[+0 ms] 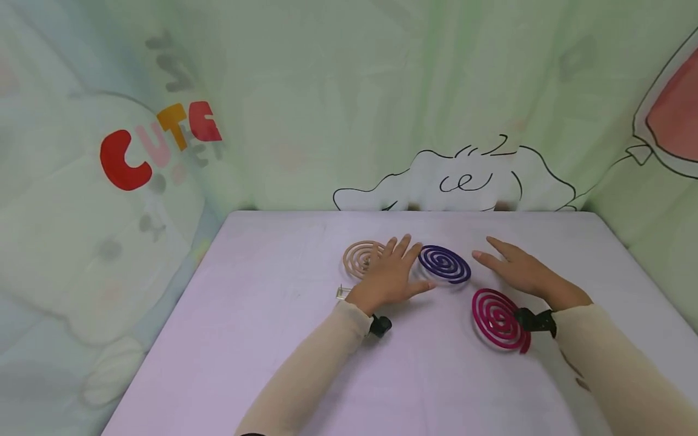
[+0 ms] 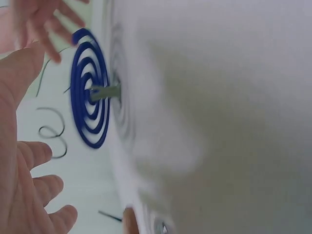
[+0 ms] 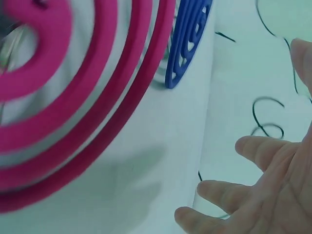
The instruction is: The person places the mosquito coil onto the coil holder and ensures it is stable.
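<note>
My left hand (image 1: 388, 277) is spread with straight fingers between a tan mosquito coil (image 1: 354, 260), partly hidden behind it, and a dark blue mosquito coil (image 1: 443, 263). In the left wrist view, the blue coil stands off the table on a small metal stand (image 2: 108, 91). My right hand (image 1: 525, 271) hovers with fingers extended, right of the blue coil and beyond a magenta mosquito coil (image 1: 498, 320). The right wrist view shows the magenta coil close up, partly cut off. Neither hand holds anything.
Another small metal stand (image 1: 342, 293) lies beside the left wrist. Black wrist cameras (image 1: 381, 326) sit under both cuffs; the right one overlaps the magenta coil in the head view. Behind the pale table (image 1: 245, 339) hangs a printed cloth (image 1: 327, 109).
</note>
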{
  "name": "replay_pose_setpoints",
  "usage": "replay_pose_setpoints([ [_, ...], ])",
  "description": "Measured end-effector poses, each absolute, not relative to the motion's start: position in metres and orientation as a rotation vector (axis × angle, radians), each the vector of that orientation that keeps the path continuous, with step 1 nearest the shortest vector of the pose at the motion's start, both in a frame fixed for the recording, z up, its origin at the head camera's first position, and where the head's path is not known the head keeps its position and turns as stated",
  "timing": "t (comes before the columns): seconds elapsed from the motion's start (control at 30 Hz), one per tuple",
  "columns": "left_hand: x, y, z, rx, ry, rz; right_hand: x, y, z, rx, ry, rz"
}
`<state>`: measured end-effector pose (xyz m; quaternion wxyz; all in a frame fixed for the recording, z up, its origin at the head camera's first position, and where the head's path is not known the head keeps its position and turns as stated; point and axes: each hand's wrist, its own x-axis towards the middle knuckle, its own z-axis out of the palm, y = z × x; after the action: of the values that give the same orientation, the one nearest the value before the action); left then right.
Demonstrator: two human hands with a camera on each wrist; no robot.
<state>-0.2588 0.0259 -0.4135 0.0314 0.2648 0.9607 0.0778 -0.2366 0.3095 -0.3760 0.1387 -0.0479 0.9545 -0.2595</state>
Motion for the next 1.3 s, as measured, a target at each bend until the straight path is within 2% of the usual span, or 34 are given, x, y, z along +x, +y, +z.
replay_pose_setpoints([
  [0.37, -0.255, -0.023, -0.410, 0.713, 2.969, 0.428, -0.203, 0.350, -0.383, -0.074, 2.759, -0.779],
  [0.73, -0.246, -0.067, -0.420, 0.579, 2.991, 0.612, -0.163, 0.391, -0.406, -0.022, 2.819, -0.769],
  [1.07, -0.236, -0.110, -0.429, 0.544, 2.988, 0.705, -0.135, 0.414, -0.422, 0.044, 2.837, -0.729],
  [1.3, -0.236, -0.122, -0.438, 0.539, 2.965, 0.720, -0.123, 0.421, -0.428, 0.070, 2.872, -0.692],
])
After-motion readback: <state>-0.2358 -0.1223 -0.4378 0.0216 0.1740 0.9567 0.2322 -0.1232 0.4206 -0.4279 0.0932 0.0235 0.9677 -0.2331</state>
